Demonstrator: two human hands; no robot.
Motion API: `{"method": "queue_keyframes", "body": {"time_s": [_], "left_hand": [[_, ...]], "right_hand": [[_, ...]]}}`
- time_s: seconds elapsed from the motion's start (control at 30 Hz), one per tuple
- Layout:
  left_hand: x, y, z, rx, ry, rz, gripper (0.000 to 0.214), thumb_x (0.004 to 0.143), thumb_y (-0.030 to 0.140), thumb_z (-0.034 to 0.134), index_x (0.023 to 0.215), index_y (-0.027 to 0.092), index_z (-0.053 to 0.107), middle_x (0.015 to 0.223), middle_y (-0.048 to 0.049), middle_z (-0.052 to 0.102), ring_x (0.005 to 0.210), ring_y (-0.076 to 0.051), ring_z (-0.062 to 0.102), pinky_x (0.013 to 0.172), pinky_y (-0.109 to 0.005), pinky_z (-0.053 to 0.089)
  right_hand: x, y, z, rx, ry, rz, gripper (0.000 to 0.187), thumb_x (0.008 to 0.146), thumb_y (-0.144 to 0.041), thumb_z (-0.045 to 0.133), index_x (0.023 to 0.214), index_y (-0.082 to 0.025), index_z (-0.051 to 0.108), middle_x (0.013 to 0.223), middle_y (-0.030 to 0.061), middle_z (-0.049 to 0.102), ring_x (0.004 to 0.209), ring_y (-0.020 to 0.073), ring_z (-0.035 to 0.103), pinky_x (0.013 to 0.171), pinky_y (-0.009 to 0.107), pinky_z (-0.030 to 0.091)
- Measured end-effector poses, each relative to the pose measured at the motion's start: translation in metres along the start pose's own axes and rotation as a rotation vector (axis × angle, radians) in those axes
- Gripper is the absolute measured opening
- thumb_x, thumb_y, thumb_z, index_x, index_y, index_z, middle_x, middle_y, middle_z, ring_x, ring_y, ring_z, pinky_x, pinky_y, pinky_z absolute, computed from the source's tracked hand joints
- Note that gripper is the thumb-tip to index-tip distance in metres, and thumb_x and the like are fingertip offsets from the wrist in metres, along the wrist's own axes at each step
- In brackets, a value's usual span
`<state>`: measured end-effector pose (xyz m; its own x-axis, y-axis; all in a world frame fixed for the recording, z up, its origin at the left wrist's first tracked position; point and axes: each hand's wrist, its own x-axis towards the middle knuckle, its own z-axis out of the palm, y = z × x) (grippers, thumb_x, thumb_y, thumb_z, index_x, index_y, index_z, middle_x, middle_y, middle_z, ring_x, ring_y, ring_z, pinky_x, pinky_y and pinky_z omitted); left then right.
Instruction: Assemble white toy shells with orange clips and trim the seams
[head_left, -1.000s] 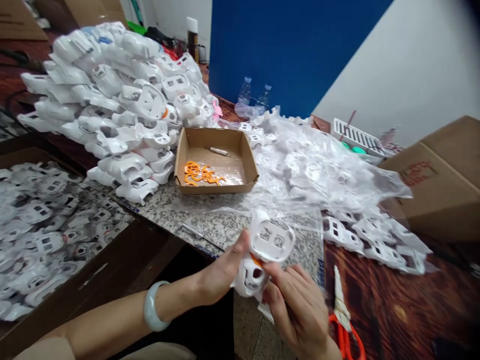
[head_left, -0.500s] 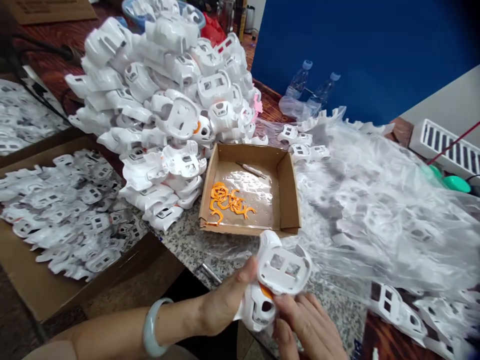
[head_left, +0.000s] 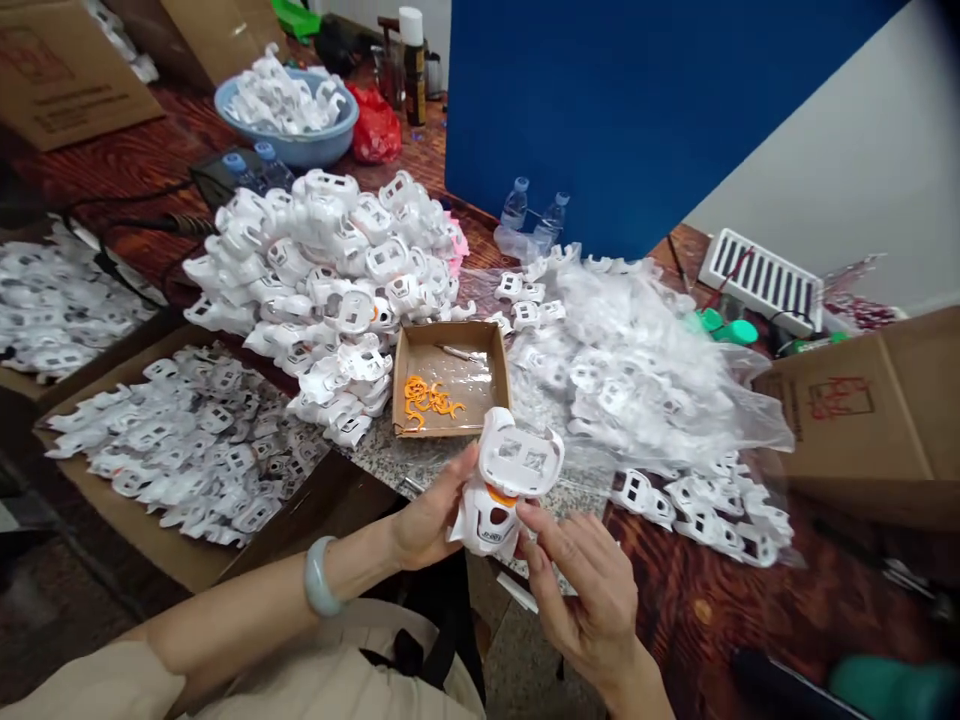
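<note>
In front of me I hold a white plastic shell (head_left: 484, 525) with a wide, two-windowed frame at its top and an orange curved clip (head_left: 501, 496) across its neck. My left hand (head_left: 431, 525) is closed round its left side, a pale bangle on the wrist. My right hand (head_left: 589, 575) has its index finger and thumb at the shell's right edge, just below the clip. Beyond the shell stands a shallow cardboard box (head_left: 499, 375) containing several loose orange clips (head_left: 431, 398) and a slim tool (head_left: 461, 353).
A tall heap of white shells (head_left: 330, 270) rises left of the box. More fill a cardboard carton (head_left: 180, 560) at lower left. Plastic sheeting (head_left: 645, 350) covers shells on the right. A blue basin (head_left: 300, 150), water bottles (head_left: 515, 205) and a blue panel (head_left: 585, 110) stand behind.
My view has pulled back, showing more of the table. Both hands still have the shell, and the right-hand fingers have shifted slightly along its right side.
</note>
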<state>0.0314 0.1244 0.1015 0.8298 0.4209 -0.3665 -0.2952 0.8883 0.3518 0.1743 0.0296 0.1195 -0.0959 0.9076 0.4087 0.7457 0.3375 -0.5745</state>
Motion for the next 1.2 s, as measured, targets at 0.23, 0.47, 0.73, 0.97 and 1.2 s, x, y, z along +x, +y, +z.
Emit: {"method": "queue_keyframes", "body": {"time_s": [0.23,0.47,0.73,0.97,1.2], "left_hand": [[-0.013,-0.008,0.028,0.239,0.015,0.062,0.069,0.072,0.071,0.052,0.107,0.013,0.065,0.088,-0.0086,0.069,0.08,-0.018,0.061,0.07,-0.024,0.044],[-0.02,-0.014,0.043,0.356,0.109,0.165,0.069,0.075,0.071,0.048,0.108,0.013,0.063,0.086,-0.0088,0.069,0.083,-0.021,0.061,0.072,-0.027,0.044],[-0.023,-0.023,0.034,0.284,0.278,0.123,0.074,0.071,0.076,0.047,0.101,0.011,0.065,0.079,-0.0085,0.069,0.069,-0.016,0.061,0.063,-0.024,0.044],[-0.027,-0.021,0.018,0.146,0.328,0.07,0.058,0.071,0.063,0.062,0.096,0.011,0.068,0.082,-0.0093,0.071,0.073,-0.017,0.063,0.07,-0.024,0.048],[-0.032,-0.009,-0.002,0.159,0.365,0.016,0.059,0.064,0.064,0.065,0.088,0.011,0.069,0.076,-0.0084,0.07,0.067,-0.016,0.061,0.062,-0.023,0.046]], "right_hand": [[0.0,-0.026,-0.022,-0.139,-0.041,-0.037,0.039,0.086,-0.013,0.052,0.126,-0.011,0.048,0.072,0.0033,0.062,0.061,0.0146,0.048,0.057,0.029,0.03],[-0.003,-0.027,-0.014,-0.096,0.027,-0.061,0.044,0.086,-0.017,0.053,0.128,-0.01,0.043,0.074,0.0034,0.065,0.06,0.0146,0.051,0.057,0.029,0.031],[-0.004,-0.015,-0.001,-0.121,-0.002,-0.148,0.039,0.088,-0.019,0.051,0.125,-0.009,0.045,0.072,0.002,0.065,0.058,0.0145,0.052,0.059,0.03,0.031],[-0.01,-0.009,0.01,-0.123,-0.039,-0.107,0.031,0.091,-0.018,0.048,0.122,-0.014,0.051,0.069,0.0003,0.064,0.06,0.0148,0.053,0.059,0.03,0.027],[-0.006,-0.027,0.028,-0.136,-0.06,-0.014,0.034,0.091,-0.018,0.044,0.125,-0.012,0.048,0.072,0.0022,0.065,0.061,0.0151,0.055,0.06,0.03,0.029]]}}
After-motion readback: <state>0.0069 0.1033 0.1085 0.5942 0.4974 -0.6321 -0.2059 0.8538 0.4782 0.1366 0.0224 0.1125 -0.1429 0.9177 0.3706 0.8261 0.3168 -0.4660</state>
